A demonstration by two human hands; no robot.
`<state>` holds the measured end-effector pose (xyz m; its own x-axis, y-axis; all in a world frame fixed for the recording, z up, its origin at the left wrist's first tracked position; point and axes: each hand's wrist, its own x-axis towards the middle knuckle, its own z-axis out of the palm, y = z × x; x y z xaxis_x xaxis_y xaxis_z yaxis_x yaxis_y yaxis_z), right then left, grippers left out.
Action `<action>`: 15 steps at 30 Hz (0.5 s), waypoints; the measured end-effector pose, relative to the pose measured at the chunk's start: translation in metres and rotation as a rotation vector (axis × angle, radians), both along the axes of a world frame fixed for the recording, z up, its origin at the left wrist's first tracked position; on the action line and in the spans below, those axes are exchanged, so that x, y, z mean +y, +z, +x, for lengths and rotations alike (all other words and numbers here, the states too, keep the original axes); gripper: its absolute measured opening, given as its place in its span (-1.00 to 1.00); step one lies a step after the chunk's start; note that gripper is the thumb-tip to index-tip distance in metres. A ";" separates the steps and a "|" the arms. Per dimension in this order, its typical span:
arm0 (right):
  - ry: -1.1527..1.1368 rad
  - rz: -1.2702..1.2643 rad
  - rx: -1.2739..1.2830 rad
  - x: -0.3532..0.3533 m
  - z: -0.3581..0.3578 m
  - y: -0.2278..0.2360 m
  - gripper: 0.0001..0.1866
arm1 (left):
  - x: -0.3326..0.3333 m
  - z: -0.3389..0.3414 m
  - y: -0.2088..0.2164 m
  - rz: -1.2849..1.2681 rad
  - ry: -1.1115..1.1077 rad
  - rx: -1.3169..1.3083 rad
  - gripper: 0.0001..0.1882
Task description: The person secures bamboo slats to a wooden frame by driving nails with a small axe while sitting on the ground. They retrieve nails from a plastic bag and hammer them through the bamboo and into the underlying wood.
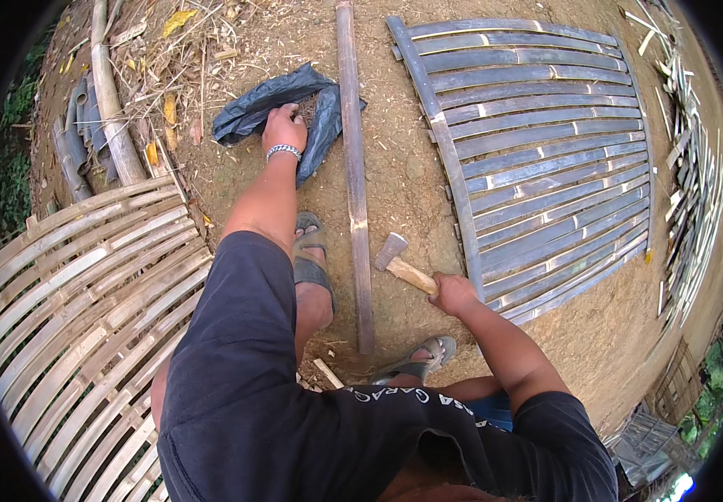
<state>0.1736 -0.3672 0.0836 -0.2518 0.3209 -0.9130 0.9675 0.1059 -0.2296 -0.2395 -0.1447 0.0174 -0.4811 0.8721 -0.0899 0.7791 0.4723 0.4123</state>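
My left hand (284,130), with a chain bracelet at its wrist, reaches down into a crumpled black plastic bag (321,134) on the ground. Its fingers are curled together; whatever they pinch is hidden. In my right hand (453,294) is the wooden handle of a hammer (409,272), its short, worn metal head pointing forward and left. Between the two hands a long, dark bamboo strip (353,176) lies on the soil and passes by the bag's right side. Right of the hammer lies a panel of dark bamboo slats (546,142) fixed across side rails.
A second, paler bamboo slat panel (85,326) lies at the left. Bamboo poles (110,100) and dry scraps cover the far left. Many thin split strips (696,192) are piled along the right. My sandalled feet (315,268) stand on either side of the long strip.
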 end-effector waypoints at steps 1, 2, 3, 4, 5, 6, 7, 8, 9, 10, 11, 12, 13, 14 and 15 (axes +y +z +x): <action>-0.004 0.000 -0.001 0.000 0.000 0.000 -0.51 | 0.001 0.001 0.002 0.011 -0.016 0.013 -0.71; -0.014 0.002 0.002 -0.001 0.000 0.001 -0.51 | 0.001 0.001 0.004 -0.007 -0.044 0.013 -0.71; -0.024 0.003 0.006 -0.001 0.000 0.003 -0.52 | 0.001 0.000 0.006 -0.024 -0.072 0.014 -0.71; -0.033 0.006 0.011 0.000 -0.001 0.004 -0.52 | 0.002 0.000 0.011 -0.041 -0.099 0.016 -0.71; -0.037 0.005 0.010 -0.001 -0.001 0.003 -0.53 | 0.003 -0.001 0.012 -0.051 -0.128 0.058 -0.71; -0.042 0.005 0.010 -0.001 -0.001 0.002 -0.53 | 0.004 -0.002 0.012 -0.061 -0.157 0.101 -0.71; -0.047 0.004 0.012 -0.002 -0.001 0.001 -0.54 | 0.005 -0.005 0.013 -0.072 -0.188 0.146 -0.71; -0.046 0.005 0.016 -0.002 -0.002 0.002 -0.54 | 0.007 -0.008 0.014 -0.089 -0.227 0.182 -0.73; -0.045 0.006 0.021 -0.002 -0.002 0.002 -0.54 | 0.009 -0.011 0.015 -0.106 -0.267 0.218 -0.74; -0.046 0.008 0.022 -0.002 0.000 0.002 -0.54 | 0.010 -0.011 0.017 -0.121 -0.309 0.250 -0.74; -0.049 0.017 0.022 -0.004 0.001 0.001 -0.54 | 0.011 -0.011 0.019 -0.144 -0.364 0.305 -0.75; -0.052 0.027 0.022 -0.006 0.002 -0.002 -0.54 | 0.013 -0.011 0.021 -0.166 -0.420 0.360 -0.76; -0.056 0.036 0.021 -0.008 0.004 -0.003 -0.54 | 0.015 -0.009 0.023 -0.188 -0.477 0.414 -0.76; -0.060 0.051 0.041 -0.008 0.006 -0.003 -0.54 | 0.015 -0.009 0.024 -0.185 -0.496 0.440 -0.76; -0.065 0.067 0.061 -0.009 0.007 -0.003 -0.54 | 0.015 -0.009 0.024 -0.181 -0.516 0.466 -0.75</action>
<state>0.1809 -0.3759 0.0809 -0.2830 0.3978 -0.8727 0.9573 0.0605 -0.2829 -0.2484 -0.1292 0.0416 -0.0346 0.9895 -0.1404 0.9974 0.0253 -0.0675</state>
